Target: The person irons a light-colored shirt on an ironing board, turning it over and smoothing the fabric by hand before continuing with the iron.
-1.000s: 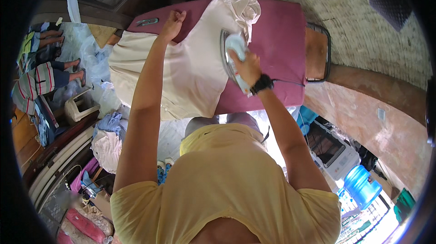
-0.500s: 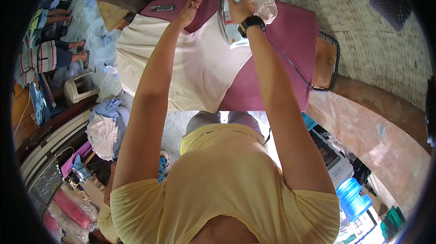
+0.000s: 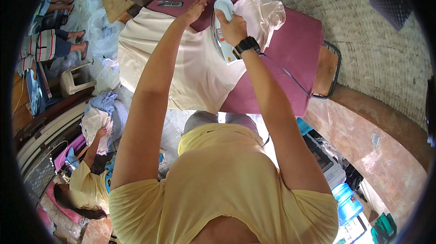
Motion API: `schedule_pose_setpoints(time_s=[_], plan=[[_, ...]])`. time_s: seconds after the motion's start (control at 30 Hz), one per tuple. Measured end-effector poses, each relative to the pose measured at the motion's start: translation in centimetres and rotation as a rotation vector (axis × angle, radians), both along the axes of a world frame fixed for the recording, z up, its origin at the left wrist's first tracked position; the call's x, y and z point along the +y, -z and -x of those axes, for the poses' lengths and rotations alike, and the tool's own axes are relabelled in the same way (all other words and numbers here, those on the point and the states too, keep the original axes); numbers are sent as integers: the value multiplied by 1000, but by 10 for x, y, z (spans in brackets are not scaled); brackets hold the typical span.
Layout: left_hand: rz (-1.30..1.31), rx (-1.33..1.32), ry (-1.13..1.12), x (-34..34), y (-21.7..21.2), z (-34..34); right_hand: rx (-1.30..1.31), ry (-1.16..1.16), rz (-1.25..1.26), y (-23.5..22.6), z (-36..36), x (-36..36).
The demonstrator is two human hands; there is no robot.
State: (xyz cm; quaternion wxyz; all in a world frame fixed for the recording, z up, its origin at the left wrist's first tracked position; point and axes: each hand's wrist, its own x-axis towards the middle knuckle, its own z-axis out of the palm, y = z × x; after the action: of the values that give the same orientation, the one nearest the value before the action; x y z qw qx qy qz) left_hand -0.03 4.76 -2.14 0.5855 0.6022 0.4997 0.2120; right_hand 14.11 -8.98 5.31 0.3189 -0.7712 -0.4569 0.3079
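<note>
A cream buttoned garment (image 3: 190, 71) lies spread over a maroon ironing board (image 3: 297, 57), its sleeve (image 3: 263, 14) reaching out to the right. My right hand (image 3: 234, 29) is wrapped round the handle of a white clothes iron (image 3: 221, 46), which rests on the garment. Near the board's far edge, my left hand (image 3: 196, 10) stretches out with its fingers extended, beside the cloth and holding nothing. Left of it, a pair of thread snips (image 3: 169, 3) lies on the board. The iron's cord (image 3: 288, 75) runs to the right past my wrist.
At lower left a person (image 3: 88, 182) reaches to a pile of clothes (image 3: 106, 117). A beige plastic stool (image 3: 75, 79) and other people's legs (image 3: 75, 44) are at far left. The board's metal end frame (image 3: 337, 69) juts out right. A blue water jug (image 3: 347, 203) stands lower right.
My right hand has drawn the iron toward me and slightly left. The sleeve at the right now lies more spread out. A person has come into view at lower left, touching the clothes pile.
</note>
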Motion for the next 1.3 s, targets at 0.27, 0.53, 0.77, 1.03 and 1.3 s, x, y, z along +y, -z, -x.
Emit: schedule_pose_setpoints(time_s=[0.27, 0.53, 0.77, 1.03, 1.3], plan=[[-17, 20, 102, -1, -7, 4, 80, -108, 19, -10, 19, -92], [127, 21, 24, -3, -18, 4, 37, -204, 50, -5, 10, -68], [13, 58, 49, -7, -7, 0, 20, 17, 124, -4, -15, -163], [97, 77, 127, -1, -17, 8, -86, 136, 157, -21, -58, -4], [-32, 356, 530, -8, -42, 27, 306, -77, 131, -11, -78, -265]])
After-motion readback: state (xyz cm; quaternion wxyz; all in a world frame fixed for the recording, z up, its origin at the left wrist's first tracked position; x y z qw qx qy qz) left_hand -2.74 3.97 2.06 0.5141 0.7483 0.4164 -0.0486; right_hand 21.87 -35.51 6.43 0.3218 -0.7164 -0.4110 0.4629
